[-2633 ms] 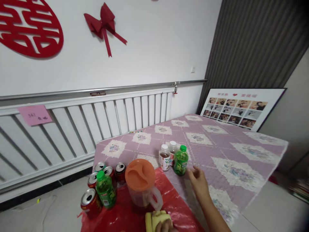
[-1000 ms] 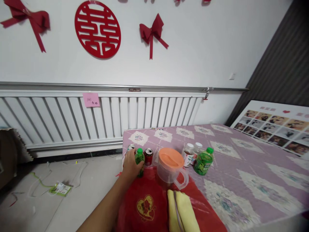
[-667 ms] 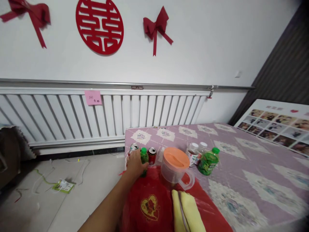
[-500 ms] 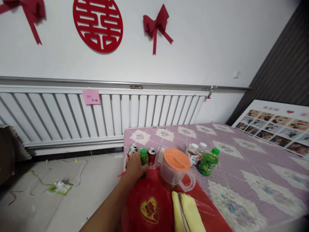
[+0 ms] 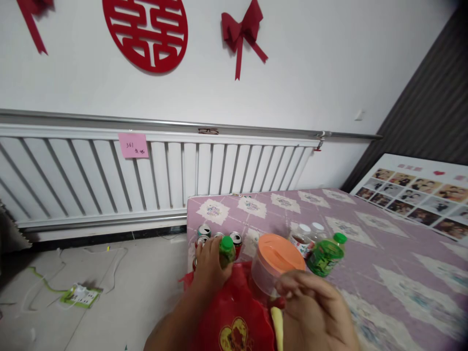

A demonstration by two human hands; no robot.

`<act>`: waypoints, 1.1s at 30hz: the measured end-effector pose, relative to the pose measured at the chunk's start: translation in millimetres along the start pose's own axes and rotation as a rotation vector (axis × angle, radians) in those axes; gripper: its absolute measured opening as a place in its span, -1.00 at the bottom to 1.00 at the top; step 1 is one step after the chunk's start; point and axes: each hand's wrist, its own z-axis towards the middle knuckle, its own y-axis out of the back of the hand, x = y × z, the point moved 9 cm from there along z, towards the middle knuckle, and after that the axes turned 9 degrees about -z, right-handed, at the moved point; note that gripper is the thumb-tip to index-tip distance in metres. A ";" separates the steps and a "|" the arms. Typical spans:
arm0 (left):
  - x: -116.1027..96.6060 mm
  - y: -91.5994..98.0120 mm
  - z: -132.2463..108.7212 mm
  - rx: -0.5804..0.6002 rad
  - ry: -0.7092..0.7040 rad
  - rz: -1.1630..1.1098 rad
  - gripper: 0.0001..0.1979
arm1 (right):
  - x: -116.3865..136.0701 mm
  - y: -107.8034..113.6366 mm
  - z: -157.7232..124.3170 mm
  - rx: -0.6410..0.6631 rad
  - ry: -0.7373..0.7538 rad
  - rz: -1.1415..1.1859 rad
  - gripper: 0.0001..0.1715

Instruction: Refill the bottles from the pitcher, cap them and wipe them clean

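My left hand [image 5: 210, 265] is wrapped round a small green-capped bottle [image 5: 227, 247] that stands among several drink cans [image 5: 236, 240]. Close to the camera, my right hand [image 5: 314, 307] is raised with bent fingers beside a clear pitcher with an orange lid [image 5: 280, 253]; whether it grips anything is unclear. Below the left hand lies a red item with a gold heart [image 5: 234, 334]. A strip of yellow cloth [image 5: 277, 324] shows left of my right hand, which hides the rest of it.
Right of the pitcher stand a larger green bottle [image 5: 326, 255] and white-capped bottles [image 5: 302, 239] on the purple patterned cover [image 5: 351, 229]. Behind is a white radiator [image 5: 175, 170]. A photo board [image 5: 413, 195] leans at the right. Cords and a green-white packet [image 5: 81, 295] lie on the floor.
My right hand has come into view at the lower right, over the yellow cloth and near the pitcher handle. My left hand still holds the bottle. The view has shifted slightly.
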 end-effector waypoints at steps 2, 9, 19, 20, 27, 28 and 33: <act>-15.9 15.3 -9.1 -0.071 -0.102 -0.173 -0.35 | 5.8 -30.9 6.8 0.048 -0.056 -0.064 -0.64; -27.8 -4.9 -57.6 0.161 -0.134 -0.451 -0.27 | -30.8 -73.4 -1.2 0.315 -0.025 -0.230 -0.59; 13.7 -68.9 -101.5 0.385 0.218 -0.505 -0.41 | -72.1 -56.2 -17.1 0.340 -0.148 -0.318 -0.59; 10.6 -68.3 -102.5 0.388 0.213 -0.505 -0.35 | -78.9 -52.3 -19.6 0.333 -0.182 -0.313 -0.56; 2.2 -62.9 -118.8 0.249 0.227 -0.512 -0.42 | -95.2 -43.9 -35.5 0.306 -0.238 -0.188 -0.59; 1.2 -64.3 -122.4 0.241 0.223 -0.527 -0.43 | -94.7 -43.2 -37.8 0.300 -0.234 -0.173 -0.60; -2.8 -72.1 -130.4 0.203 0.179 -0.527 -0.45 | -93.8 -34.6 -45.6 0.254 -0.222 -0.083 -0.66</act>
